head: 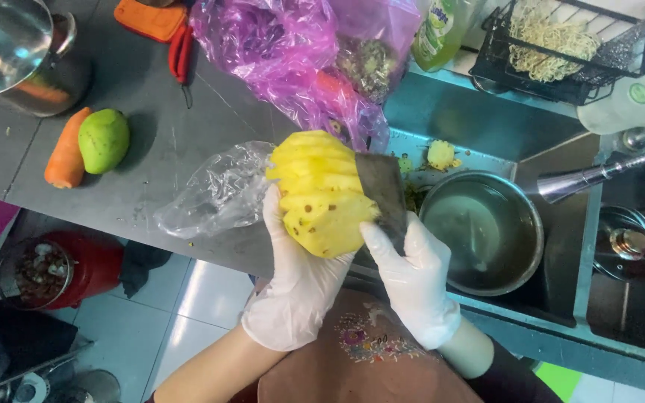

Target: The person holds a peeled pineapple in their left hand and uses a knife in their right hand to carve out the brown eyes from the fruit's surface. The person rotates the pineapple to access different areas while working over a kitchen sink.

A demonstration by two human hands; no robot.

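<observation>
Yellow peeled pineapple [321,192] sits gripped in the gloved left hand [295,276] over the counter's [188,127] front edge. The right hand [412,276] clasps a cleaver [382,190] against it, beside a steel bowl [487,231].

Bare counter [173,142] lies open left of the plastic bags [218,190]; the steel bowl [487,231] crowds the right hand [412,276]
</observation>
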